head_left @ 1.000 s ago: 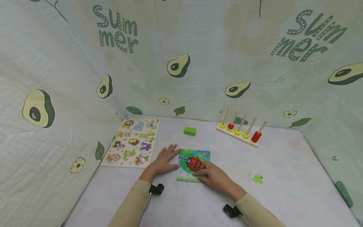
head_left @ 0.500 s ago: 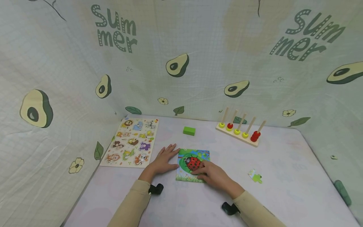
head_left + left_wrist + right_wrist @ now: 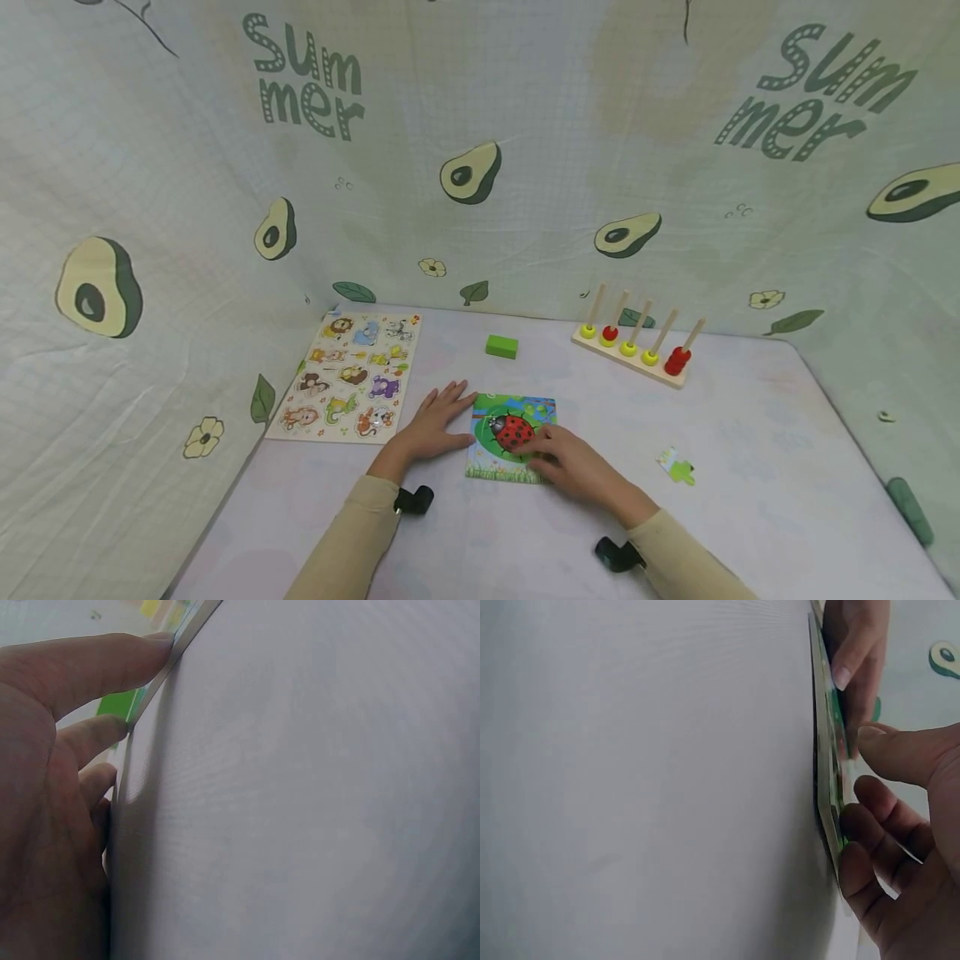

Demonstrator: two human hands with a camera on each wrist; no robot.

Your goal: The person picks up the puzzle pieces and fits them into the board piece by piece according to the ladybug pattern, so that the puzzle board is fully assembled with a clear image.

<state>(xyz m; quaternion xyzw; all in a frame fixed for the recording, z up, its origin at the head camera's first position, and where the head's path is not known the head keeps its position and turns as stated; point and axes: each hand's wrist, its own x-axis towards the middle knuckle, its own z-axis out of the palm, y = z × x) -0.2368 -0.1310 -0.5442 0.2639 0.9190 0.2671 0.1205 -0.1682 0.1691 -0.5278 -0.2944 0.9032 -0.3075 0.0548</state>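
Observation:
A square ladybug jigsaw puzzle (image 3: 498,457) lies flat at the middle of the table, with a blue and green border and a red, black-spotted ladybug. My left hand (image 3: 433,427) rests spread beside its left edge. In the left wrist view, the thumb and index fingertips meet the edge of the board (image 3: 154,686). My right hand (image 3: 570,462) is over the puzzle's right side, hiding part of it. In the right wrist view, the right hand's fingers (image 3: 877,840) are loosely bent at the board's edge (image 3: 823,772), the thumb held apart, nothing showing between them.
A loose puzzle piece (image 3: 678,467), white and green, lies to the right. Behind the puzzle is a green block (image 3: 502,347). An animal peg puzzle (image 3: 352,379) lies at the left, and a bead-stacking rack (image 3: 630,357) with upright pegs stands at the back right.
My right hand has drawn back slightly to the right, uncovering a bit more of the ladybug. The left hand stays in place beside the puzzle.

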